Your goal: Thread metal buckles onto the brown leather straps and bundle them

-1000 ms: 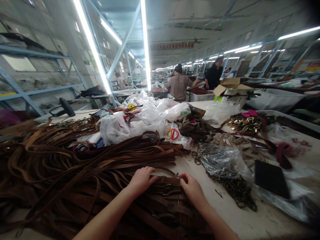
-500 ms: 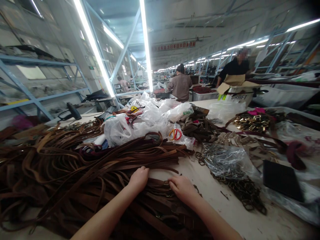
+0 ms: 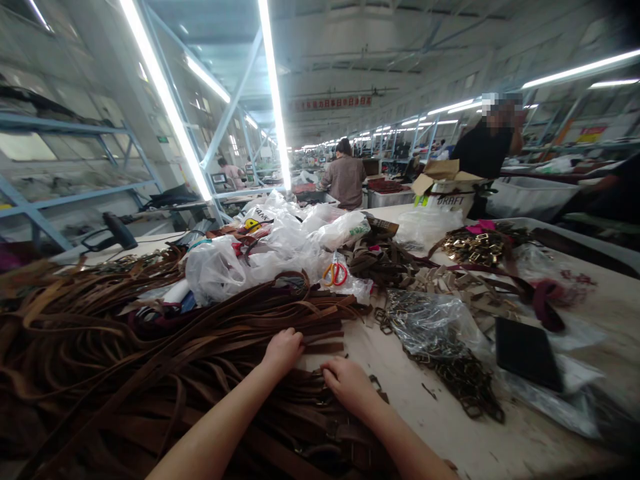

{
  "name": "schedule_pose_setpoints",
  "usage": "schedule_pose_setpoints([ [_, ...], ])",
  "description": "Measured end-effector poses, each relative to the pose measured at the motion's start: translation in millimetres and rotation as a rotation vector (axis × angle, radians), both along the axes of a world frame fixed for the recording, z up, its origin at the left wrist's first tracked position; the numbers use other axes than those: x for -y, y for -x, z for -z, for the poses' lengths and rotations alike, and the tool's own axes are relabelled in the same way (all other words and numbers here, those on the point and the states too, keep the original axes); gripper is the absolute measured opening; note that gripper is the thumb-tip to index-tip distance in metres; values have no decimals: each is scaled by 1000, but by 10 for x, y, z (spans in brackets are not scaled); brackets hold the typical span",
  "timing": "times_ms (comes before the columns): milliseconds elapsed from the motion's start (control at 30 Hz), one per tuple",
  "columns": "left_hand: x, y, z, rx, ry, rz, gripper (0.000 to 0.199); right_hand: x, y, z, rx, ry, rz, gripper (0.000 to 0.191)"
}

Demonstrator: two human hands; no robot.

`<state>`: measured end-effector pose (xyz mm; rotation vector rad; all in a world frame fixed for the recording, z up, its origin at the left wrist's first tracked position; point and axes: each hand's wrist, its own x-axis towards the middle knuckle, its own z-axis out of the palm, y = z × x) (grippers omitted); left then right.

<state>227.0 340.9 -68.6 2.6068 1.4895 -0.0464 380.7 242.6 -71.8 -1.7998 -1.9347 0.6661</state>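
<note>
Long brown leather straps point(image 3: 150, 373) lie in a broad heap across the left and lower middle of the table. My left hand point(image 3: 284, 350) has its fingers curled at the strap ends, closed on something I cannot make out. To its right, my right hand point(image 3: 347, 380) is closed too, its fingertips at a small metal buckle on a strap. The hands are apart, with strap ends between them. Scissors with red and yellow handles point(image 3: 335, 273) rest against white plastic bags point(image 3: 280, 247) beyond the hands.
Metal buckles in clear plastic point(image 3: 435, 327) and a black flat object point(image 3: 529, 353) lie to the right. Farther back are a cardboard box point(image 3: 445, 187), a white bin point(image 3: 530, 197), a person in black point(image 3: 480, 150) and another person in brown point(image 3: 345, 179).
The view has turned to the right, so the table things stand farther left. My left hand has come slightly nearer my right hand. The person in black has shifted right and raised a hand.
</note>
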Motion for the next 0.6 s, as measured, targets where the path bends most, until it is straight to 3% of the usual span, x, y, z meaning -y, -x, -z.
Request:
schedule_pose_setpoints([
  [167, 155, -117, -81, 97, 73, 83, 18, 18, -196, 37, -30, -28, 76, 27],
  [333, 297, -220, -129, 175, 152, 181, 15, -43, -758, 55, 97, -27, 327, 27],
  [467, 343, -249, -176, 233, 137, 150, 22, -266, -1111, 68, 196, 12, 497, 26],
  [600, 405, -213, -265, 308, 189, 94, 19, -482, -1211, 89, 184, 93, 573, 16],
])
